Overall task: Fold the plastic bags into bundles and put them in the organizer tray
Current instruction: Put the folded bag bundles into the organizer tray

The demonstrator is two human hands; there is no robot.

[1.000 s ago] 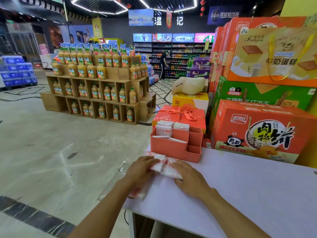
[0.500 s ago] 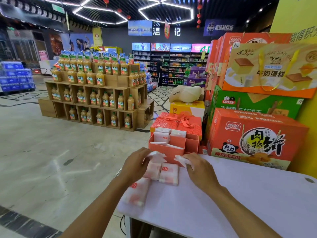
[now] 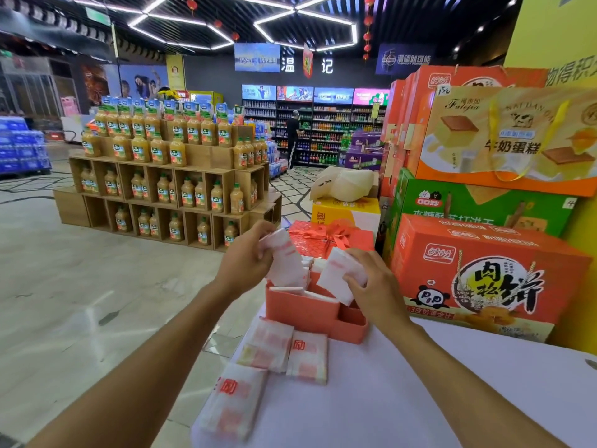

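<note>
A coral organizer tray [image 3: 300, 310] stands on the white table [image 3: 436, 392], with folded white bags in its rear slots. My left hand [image 3: 245, 263] grips a folded white-and-red plastic bag bundle [image 3: 286, 263] over the tray's left side. A second folded bundle [image 3: 337, 279] is pinched by my right hand [image 3: 371, 286] above the tray's front right compartments. Three more folded bags lie flat in front of the tray: one [image 3: 269, 345] at left, one [image 3: 308, 357] beside it, and a larger one [image 3: 234, 399] at the table's near left corner.
Stacked orange and green snack cartons [image 3: 484, 273] crowd the table's far right. A red gift box [image 3: 332, 237] sits behind the tray. The table's left edge drops to the shop floor; a juice bottle display [image 3: 168, 182] stands beyond. A person stands at distant shelves.
Both hands rose from the table, each lifting a folded bundle up over the tray. The other folded bags stayed on the table.
</note>
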